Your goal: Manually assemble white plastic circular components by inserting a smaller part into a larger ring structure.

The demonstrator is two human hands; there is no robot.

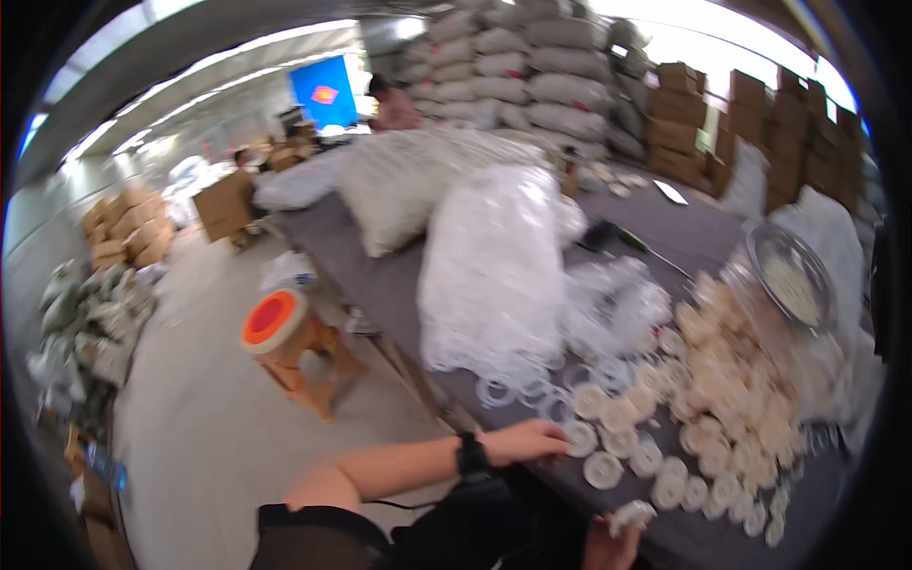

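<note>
My left hand (528, 442), with a black band on its wrist, reaches over the table's near edge. Its fingers stretch toward a round cream-coloured disc (580, 439), right at the disc's rim; whether they touch it is unclear. Low in the view, my right hand (613, 545) is closed around a small whitish translucent piece (631, 518), whose exact kind I cannot make out. Several similar ringed discs (602, 470) lie flat between the hands. Clear plastic rings (497, 392) spill out beneath a large clear plastic bag (494, 275).
A heap of cream-coloured pieces (736, 389) covers the table's right side, beside a metal bowl (790, 278). A stuffed white sack (399, 190) lies farther back. An orange-topped stool (285, 332) stands left of the table. Stacked sacks (570, 85) and cartons (676, 123) line the back.
</note>
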